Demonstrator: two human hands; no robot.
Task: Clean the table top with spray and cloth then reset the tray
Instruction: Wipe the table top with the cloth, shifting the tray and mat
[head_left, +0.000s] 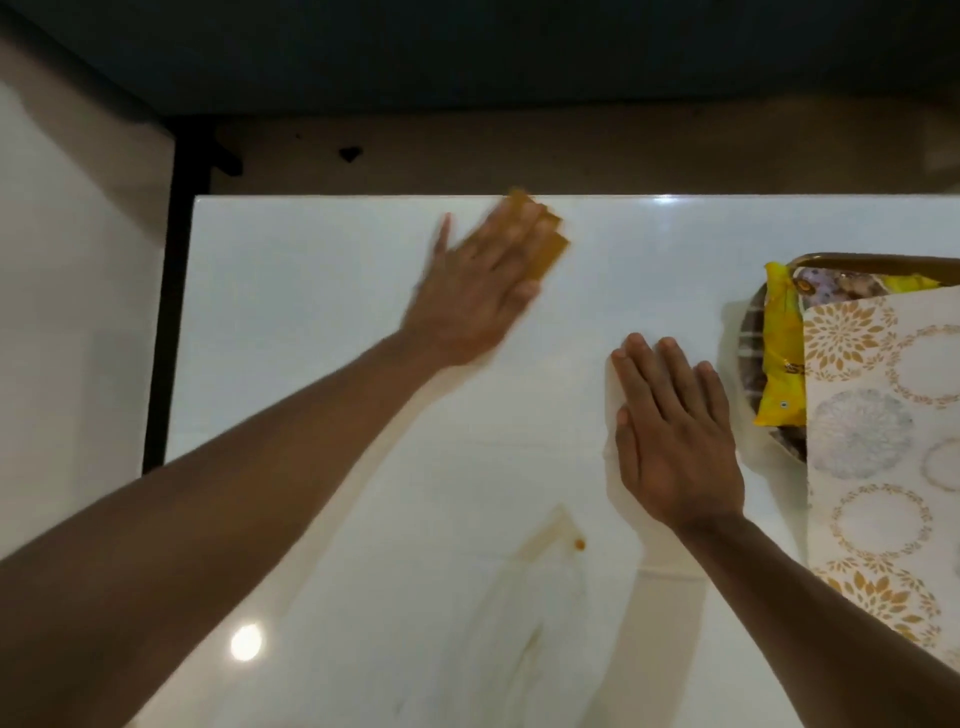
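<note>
L hand (480, 291) flat, pressing yellow cloth (540, 236) on table (311, 312).

Yellow snack packet (777, 348) at right, beside patterned paper sheet (883, 441); black post (171, 291) left of table.

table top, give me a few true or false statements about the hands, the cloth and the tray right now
1. The left hand presses a yellow cloth flat near the far edge of the table top. True.
2. The right hand holds a spray bottle. False: it lies flat on the table, holding nothing.
3. An orange stain sits near the front of the table. True.
4. The tray stands at the left edge. False: it is at the right, with a yellow packet in it.
</note>
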